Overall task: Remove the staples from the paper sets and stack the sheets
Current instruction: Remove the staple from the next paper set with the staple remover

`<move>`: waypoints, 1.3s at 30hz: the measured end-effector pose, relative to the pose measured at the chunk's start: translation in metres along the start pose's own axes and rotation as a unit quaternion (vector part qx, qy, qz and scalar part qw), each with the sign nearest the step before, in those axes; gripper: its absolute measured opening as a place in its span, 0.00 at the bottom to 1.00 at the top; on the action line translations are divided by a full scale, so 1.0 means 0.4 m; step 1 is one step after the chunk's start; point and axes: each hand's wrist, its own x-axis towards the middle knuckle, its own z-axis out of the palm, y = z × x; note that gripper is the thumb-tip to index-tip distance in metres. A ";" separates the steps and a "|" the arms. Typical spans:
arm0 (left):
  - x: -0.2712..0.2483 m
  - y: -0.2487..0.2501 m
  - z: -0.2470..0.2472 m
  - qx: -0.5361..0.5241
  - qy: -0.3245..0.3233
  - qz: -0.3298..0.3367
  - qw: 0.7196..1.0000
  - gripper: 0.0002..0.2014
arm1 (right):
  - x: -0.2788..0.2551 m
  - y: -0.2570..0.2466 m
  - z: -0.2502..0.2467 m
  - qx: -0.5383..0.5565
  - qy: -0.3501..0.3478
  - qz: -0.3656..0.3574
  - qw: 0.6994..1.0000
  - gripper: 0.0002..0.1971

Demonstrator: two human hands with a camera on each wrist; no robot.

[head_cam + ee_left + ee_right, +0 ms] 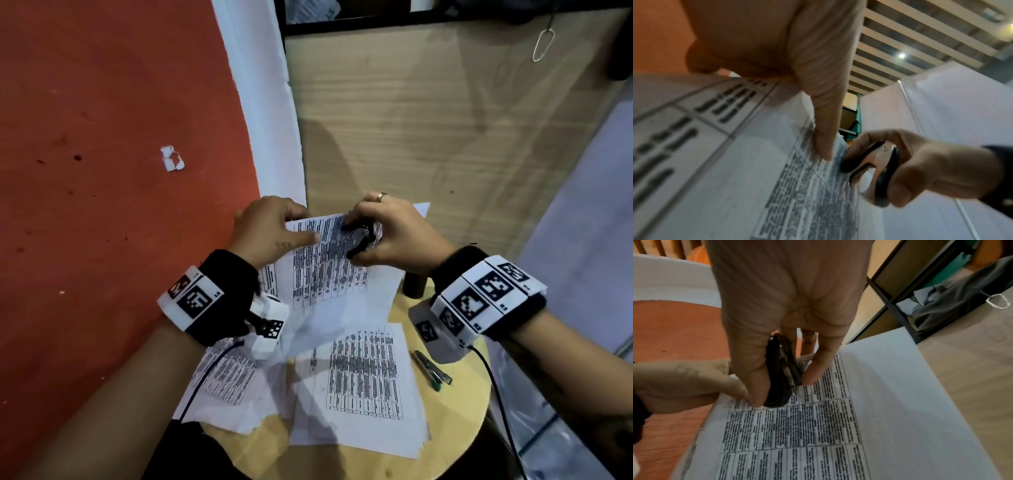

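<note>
Left hand (270, 226): grips the top edge of a raised paper set (329, 270), thumb flat across the printed face, the other fingers behind the sheets.
Right hand (387, 236): closed round a black staple remover (358, 240), thumb on one grip and a finger on the other; its metal jaws look nearly squeezed together.
Paper set: held in the air above the far edge of the round stool (455, 404), tilted towards the person; the remover rests against its top edge just beside the left thumb.
Staple: not visible in any view, so I cannot tell whether it is out, half out or still in.
Loose sheets (363, 387): lying overlapped and askew on the stool top, some hanging over its near and left edges; not yet a tidy stack.
Risk, tearing: the sheets have nothing behind them, so a hard pull on a half-bent staple would likely rip the corner.
Risk, fingers: the left thumb sits close to the metal jaws; a slip across the paper could nick it.
Risk, slipping sheets: once freed, the back pages could slide out of a one-edge grip and fall to the orange floor (102, 137).
Risk, stray staple: a freed staple could drop among the loose sheets or onto the floor unseen.
Pens (432, 371): near the stool's right edge, where a lowered forearm could knock them off.
</note>
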 end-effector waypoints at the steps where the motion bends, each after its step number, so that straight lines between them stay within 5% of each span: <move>1: 0.001 0.011 0.000 0.038 0.003 -0.001 0.999 0.20 | -0.001 -0.006 -0.002 -0.003 -0.002 -0.001 1.000 0.21; 7: 0.006 0.049 0.015 0.201 0.070 0.060 0.975 0.14 | -0.007 -0.033 -0.010 -0.002 0.014 0.020 1.000 0.22; 13: 0.003 0.053 0.011 0.129 0.041 0.049 0.990 0.18 | -0.022 -0.038 -0.012 0.007 0.058 0.000 0.998 0.22; 17: 0.008 0.052 0.004 0.058 0.023 0.040 0.997 0.05 | -0.035 -0.050 0.003 -0.003 0.139 -0.056 0.989 0.19; 21: 0.005 0.057 -0.003 -0.050 0.012 0.037 0.998 0.13 | -0.038 -0.062 0.007 -0.018 0.143 -0.088 0.986 0.20; 25: -0.009 0.062 -0.029 -0.098 0.000 0.019 0.995 0.10 | -0.031 -0.039 -0.023 0.044 0.117 -0.034 0.992 0.20; 30: -0.017 0.056 -0.061 -0.095 -0.058 0.044 0.993 0.09 | -0.020 -0.024 -0.062 0.023 -0.011 -0.039 0.999 0.22; 34: -0.007 0.037 -0.065 -0.041 -0.066 0.061 0.995 0.24 | -0.008 -0.047 -0.086 -0.023 -0.038 -0.042 0.998 0.20; 39: 0.004 0.062 -0.067 0.123 -0.067 0.068 0.988 0.20 | -0.009 -0.071 -0.081 -0.036 -0.020 -0.016 0.999 0.22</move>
